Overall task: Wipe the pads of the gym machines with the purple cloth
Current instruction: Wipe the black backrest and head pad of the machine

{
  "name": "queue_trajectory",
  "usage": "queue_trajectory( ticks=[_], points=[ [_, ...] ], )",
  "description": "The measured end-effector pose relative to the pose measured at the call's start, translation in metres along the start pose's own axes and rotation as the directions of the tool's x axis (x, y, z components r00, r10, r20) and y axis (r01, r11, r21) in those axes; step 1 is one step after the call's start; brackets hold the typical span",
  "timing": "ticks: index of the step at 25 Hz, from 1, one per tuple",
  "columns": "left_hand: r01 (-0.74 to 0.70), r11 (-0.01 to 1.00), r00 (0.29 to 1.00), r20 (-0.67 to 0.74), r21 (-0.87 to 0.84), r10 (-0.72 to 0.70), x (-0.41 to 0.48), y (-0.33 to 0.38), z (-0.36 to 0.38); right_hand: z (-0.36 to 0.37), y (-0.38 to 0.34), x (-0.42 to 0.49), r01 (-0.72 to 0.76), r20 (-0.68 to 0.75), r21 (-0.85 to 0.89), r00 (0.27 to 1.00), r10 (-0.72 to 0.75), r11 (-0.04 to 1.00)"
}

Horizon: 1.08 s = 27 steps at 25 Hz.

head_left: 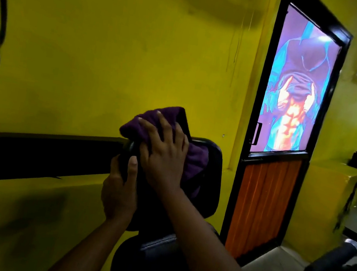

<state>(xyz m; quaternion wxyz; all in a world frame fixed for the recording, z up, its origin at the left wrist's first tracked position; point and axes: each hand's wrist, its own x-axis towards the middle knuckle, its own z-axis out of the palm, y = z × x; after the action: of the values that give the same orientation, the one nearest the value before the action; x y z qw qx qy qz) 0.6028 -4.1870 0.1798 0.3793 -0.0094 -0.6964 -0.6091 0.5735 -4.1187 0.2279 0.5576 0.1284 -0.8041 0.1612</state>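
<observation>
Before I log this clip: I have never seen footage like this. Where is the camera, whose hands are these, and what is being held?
There is one picture, taken by a wide-angle camera worn on a person's head, looking forward and down. The two bare arms reaching in from the bottom are therefore the wearer's own, and no robot is involved. The right hand presses a purple cloth with spread fingers against the top of the black back pad of a gym machine. The left hand grips the pad's left edge, thumb in front. Below is the machine's black seat pad. Behind it is a yellow wall. To the right is a door with a colourful poster, and further right some black gym gear.
</observation>
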Motion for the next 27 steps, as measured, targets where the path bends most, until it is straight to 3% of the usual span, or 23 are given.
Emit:
queue_trajectory(
  ticks=[2,3,5,7,11,13,16,18,22,24,27],
  points=[
    [0.017,1.000,1.000,0.022,-0.002,-0.017,0.001,-0.001,0.000,-0.008,0.017,0.021,0.141,0.086,-0.069,0.987,-0.134,0.988],
    [0.030,0.999,0.999,0.027,0.012,-0.030,0.001,-0.002,0.001,-0.015,0.028,0.032,0.126,0.157,-0.089,0.981,-0.111,0.988],
    [0.046,0.999,0.999,0.019,0.028,-0.047,0.000,-0.001,0.002,-0.023,0.046,0.047,-0.010,0.306,-0.197,0.949,0.071,0.980],
    [0.015,0.999,1.000,-0.006,0.032,-0.014,0.000,-0.001,0.002,-0.022,0.041,0.050,-0.090,0.330,-0.228,0.929,0.165,0.969],
    [0.019,0.999,1.000,0.001,0.033,-0.019,0.000,-0.001,0.003,-0.012,0.001,0.026,0.172,0.192,-0.017,0.967,-0.165,0.985],
    [-0.012,0.999,1.000,-0.008,0.043,0.013,0.000,-0.004,0.002,-0.018,0.018,0.032,0.223,0.250,0.015,0.943,-0.220,0.975],
    [-0.023,0.999,1.000,-0.010,0.039,0.024,0.001,-0.007,0.003,-0.027,0.072,0.048,0.086,0.312,-0.120,0.949,-0.044,0.989],
    [-0.039,0.999,0.999,0.003,0.010,0.039,0.001,-0.004,0.002,-0.033,0.108,0.053,-0.082,0.361,-0.149,0.923,0.131,0.985],
    [-0.032,0.999,0.999,0.003,0.010,0.032,0.002,-0.006,0.004,-0.042,0.148,0.041,-0.538,0.349,0.116,0.809,0.473,0.835],
    [-0.032,0.999,0.999,-0.005,0.016,0.032,0.002,-0.007,0.004,-0.040,0.147,0.017,-0.625,0.255,0.218,0.778,0.574,0.749],
    [-0.021,0.999,0.999,-0.023,0.026,0.022,0.000,-0.008,0.006,-0.040,0.138,-0.025,-0.735,0.226,0.294,0.674,0.703,0.611]
  ],
)
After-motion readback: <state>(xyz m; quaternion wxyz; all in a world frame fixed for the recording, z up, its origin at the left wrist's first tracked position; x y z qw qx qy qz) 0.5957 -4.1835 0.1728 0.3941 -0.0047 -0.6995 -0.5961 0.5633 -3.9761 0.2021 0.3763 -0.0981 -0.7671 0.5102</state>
